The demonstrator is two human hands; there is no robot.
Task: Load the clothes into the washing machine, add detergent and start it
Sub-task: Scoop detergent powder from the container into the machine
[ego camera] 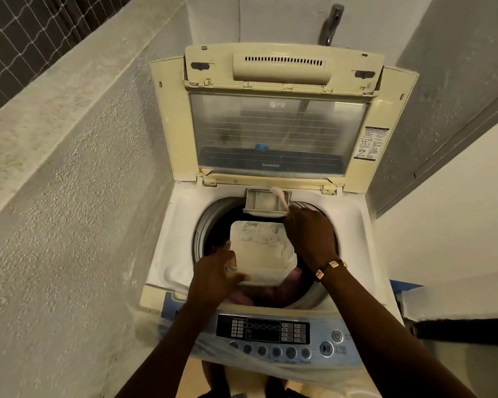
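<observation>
Over the open drum of the cream top-loading washing machine [167, 254], the left hand [217, 272] grips a translucent square plastic detergent tub [262, 251] by its near corner — the right hand [308, 234] pinches a white plastic scoop [279, 196] tipped into the pulled-out white dispenser drawer [263, 203]. Pink clothes [295, 275] lie in the drum below.

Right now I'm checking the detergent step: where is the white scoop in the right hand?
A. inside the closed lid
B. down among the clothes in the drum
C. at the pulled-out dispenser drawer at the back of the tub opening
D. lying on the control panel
C: the right hand holds the white scoop with its end at the open dispenser drawer, while the left hand holds the detergent tub over the drum.
</observation>
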